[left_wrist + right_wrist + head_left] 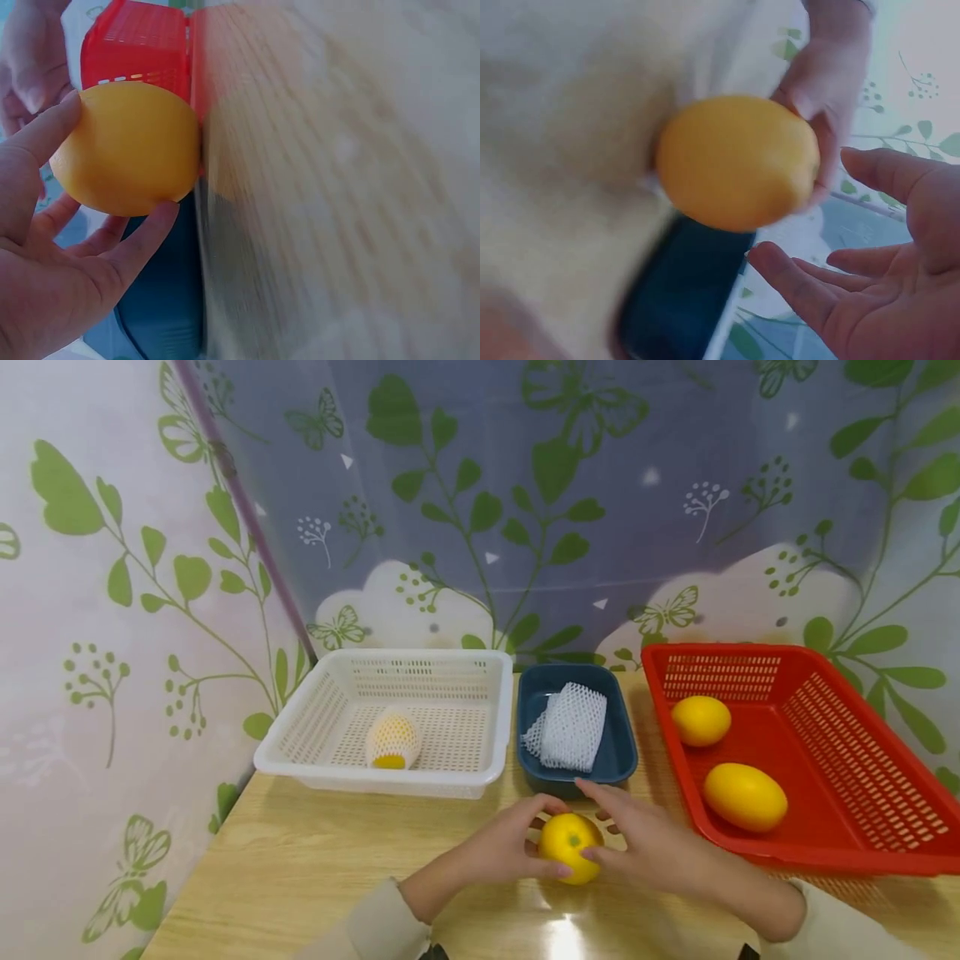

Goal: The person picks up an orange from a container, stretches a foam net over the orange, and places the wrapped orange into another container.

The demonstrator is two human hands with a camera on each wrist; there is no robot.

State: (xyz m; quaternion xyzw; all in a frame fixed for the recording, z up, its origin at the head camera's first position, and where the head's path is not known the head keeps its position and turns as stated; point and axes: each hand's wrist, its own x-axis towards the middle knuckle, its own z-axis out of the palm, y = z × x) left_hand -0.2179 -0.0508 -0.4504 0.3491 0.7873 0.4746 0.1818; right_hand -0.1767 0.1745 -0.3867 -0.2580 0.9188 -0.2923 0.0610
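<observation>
Surface (360, 860): pale wood.
Red basket (862, 858): two other fruits (745, 797) inside.
Blue bin (621, 735): foam nets (573, 727).
Left hand (501, 846): thumb and fingers around yellow fruit (572, 833).
Right hand (654, 846): spread beside it, contact unclear.
Yellow fruit: between hands, near bin; best steadied lightly, left alone, freeing the right.

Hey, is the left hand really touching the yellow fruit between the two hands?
Touching. The left wrist view shows it: the left hand has its thumb and a fingertip against the yellow fruit, with no gap.
</observation>
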